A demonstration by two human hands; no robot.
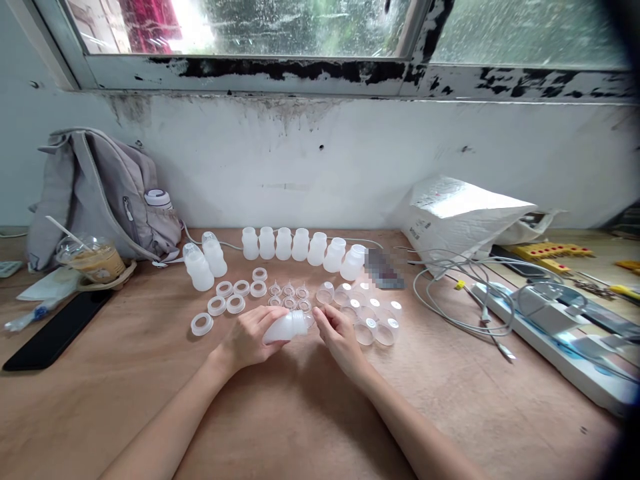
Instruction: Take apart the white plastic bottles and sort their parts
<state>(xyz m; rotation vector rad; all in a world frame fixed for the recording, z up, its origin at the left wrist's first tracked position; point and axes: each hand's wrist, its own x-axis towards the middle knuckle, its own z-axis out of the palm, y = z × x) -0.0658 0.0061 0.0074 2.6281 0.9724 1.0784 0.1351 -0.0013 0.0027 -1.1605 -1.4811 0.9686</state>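
Observation:
My left hand (255, 333) is wrapped round a milky white baby bottle (283, 328), tipped on its side with its threaded neck to the right. At the bottle's mouth is a small clear nipple (309, 321), and the fingers of my right hand (337, 330) are pinched at its tip. Just beyond my hands lie several clear nipples (289, 291). Left of them are several ring collars (217, 306), and to the right several clear dome caps (384, 335). Open bottles (301, 245) stand upright in a row behind. Two capped bottles (198, 268) stand at the left.
A grey backpack (95, 193), an iced drink cup (95, 259) and a black phone (57, 331) are on the left. To the right lie coiled white cables (450, 310), a power strip (560, 353) and a white mailing bag (450, 213). A blurred-out dark object (393, 277) lies behind the caps.

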